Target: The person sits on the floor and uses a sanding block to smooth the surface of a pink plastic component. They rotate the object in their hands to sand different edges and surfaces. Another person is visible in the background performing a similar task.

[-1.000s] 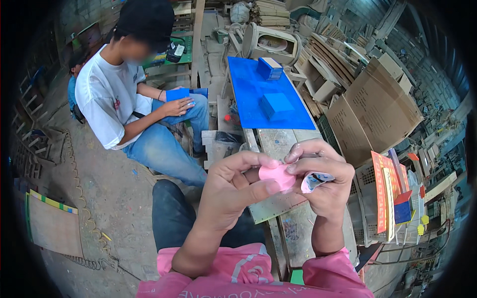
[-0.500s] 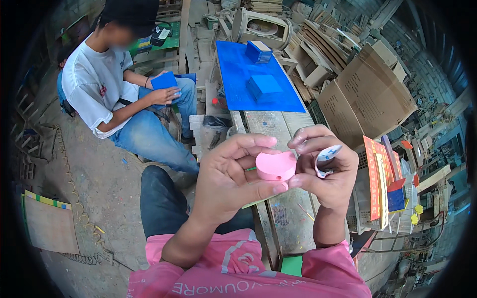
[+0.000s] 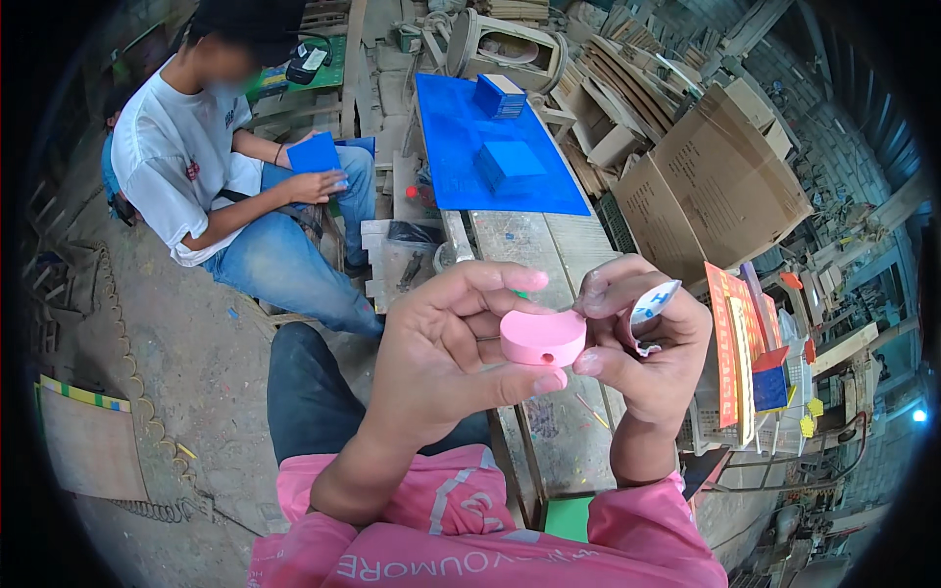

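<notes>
The left hand [image 3: 441,348] pinches a pink piece [image 3: 542,339] between thumb and bent fingers above the tabletop [image 3: 573,461], its notched edge facing away and a small hole showing in the near side. The right hand [image 3: 659,380] is curled, gripping a bent paper [image 3: 654,303] among its fingers, thumb and forefinger at the piece's right end. Beyond, two blue stacks [image 3: 510,167] rest on a blue sheet [image 3: 446,137].

Soft, even light covers the counter [image 3: 524,238]; the upper-right wall [image 3: 851,122] is dimmer and bluish, and a small light [image 3: 918,416] glares at far right. Edges bend toward black corners; the co-worker's face [image 3: 222,71] is blurred.
</notes>
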Demonstrator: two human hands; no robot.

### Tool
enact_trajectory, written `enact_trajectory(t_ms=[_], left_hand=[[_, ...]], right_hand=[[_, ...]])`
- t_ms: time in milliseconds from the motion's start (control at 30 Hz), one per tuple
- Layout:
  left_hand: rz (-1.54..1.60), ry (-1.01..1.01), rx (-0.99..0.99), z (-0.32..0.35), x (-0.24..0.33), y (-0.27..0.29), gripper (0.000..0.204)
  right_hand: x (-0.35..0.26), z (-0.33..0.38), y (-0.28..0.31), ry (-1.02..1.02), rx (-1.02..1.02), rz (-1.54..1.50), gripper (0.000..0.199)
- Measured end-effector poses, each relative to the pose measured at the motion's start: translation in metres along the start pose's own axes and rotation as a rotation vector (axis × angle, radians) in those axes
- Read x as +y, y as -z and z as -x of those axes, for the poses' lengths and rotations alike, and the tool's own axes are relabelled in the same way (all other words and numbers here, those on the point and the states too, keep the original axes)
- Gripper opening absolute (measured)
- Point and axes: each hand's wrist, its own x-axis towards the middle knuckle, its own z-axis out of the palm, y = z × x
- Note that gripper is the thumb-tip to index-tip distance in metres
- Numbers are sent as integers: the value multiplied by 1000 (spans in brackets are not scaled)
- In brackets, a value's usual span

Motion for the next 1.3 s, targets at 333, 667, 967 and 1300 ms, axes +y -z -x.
enact_trajectory(t_ms=[333, 667, 967, 1300], left_hand=[[13, 7, 26, 2, 3, 1, 58], [-27, -17, 11, 4, 2, 5, 62], [-4, -70, -51, 3, 2, 7, 63], [-193, -199, 51, 5, 1, 4, 63]], right_hand=[[0, -2, -5, -4, 9, 34, 33], [2, -1, -6, 15, 21, 77, 34], [2, -1, -7, 34, 22, 65, 35], [9, -1, -13, 363, -97, 186, 26]])
